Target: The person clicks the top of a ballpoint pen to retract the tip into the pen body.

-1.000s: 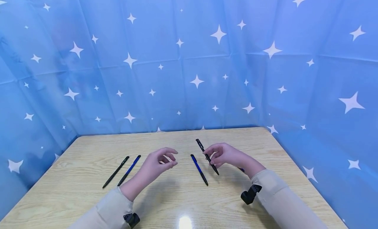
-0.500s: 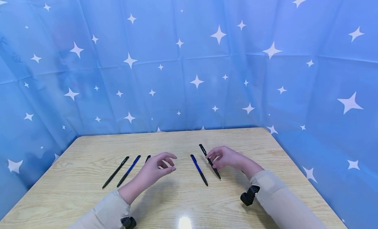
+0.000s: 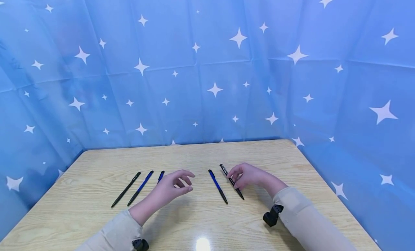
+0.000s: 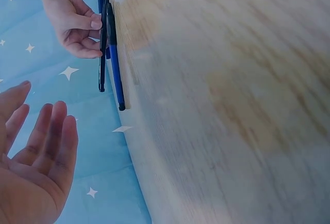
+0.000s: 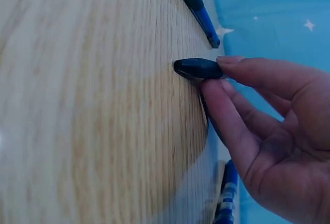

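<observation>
My right hand [image 3: 248,176] pinches a black pen [image 3: 240,194] between thumb and fingers, low over the table on its right half. In the right wrist view the dark tip of this black pen [image 5: 196,69] sticks out past the fingertips. Just left of it a blue pen [image 3: 218,186] with black ends lies nearly parallel. My left hand [image 3: 172,188] hovers over the middle left with loosely bent fingers and nothing in them. Behind it a blue pen [image 3: 161,176] is mostly hidden. Further left lie another blue pen [image 3: 141,188] and a black pen [image 3: 125,189].
The light wood table [image 3: 97,229] ends at a blue star-patterned curtain [image 3: 207,63] behind and at the sides. One more blue pen [image 5: 226,198] lies on the other side of my right hand in the right wrist view, hidden in the head view.
My right hand has lowered the black pen toward the table and slightly right. The left hand has shifted slightly down and left, uncovering the end of the blue pen behind it.
</observation>
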Motion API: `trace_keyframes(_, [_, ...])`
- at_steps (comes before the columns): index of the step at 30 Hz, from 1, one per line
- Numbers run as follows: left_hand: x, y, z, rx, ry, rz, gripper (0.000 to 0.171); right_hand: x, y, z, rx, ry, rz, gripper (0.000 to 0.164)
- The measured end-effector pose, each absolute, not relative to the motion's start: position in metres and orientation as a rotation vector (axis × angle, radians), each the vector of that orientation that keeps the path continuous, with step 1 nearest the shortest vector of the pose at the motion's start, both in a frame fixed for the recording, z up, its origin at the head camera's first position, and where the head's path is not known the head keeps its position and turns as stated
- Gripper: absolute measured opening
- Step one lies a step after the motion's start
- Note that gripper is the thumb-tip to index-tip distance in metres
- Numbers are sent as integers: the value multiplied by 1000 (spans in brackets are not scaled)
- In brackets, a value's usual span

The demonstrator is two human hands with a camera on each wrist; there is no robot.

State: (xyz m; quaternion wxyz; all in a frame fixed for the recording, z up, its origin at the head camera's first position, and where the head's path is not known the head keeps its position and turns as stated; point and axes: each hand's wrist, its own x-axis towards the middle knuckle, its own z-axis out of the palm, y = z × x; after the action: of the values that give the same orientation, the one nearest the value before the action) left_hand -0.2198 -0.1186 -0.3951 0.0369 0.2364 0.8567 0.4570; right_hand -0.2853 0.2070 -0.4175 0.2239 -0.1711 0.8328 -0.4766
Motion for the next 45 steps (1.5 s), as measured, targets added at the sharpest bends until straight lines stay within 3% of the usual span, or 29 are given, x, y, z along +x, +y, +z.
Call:
trace_keyframes(22, [-220,-120,-399,756,2606,1346,36,-284,201,-415,-390,2362,-1230,35])
trace_keyframes(33, [-220,-111,-399,759,2585,1325,35,-287,217,-407,-578,2315,-1221,42])
trace_keyframes(45, [-225,-94,-402,838,2548,1305,34,-292,253,-400,-749,2425,-1129,33])
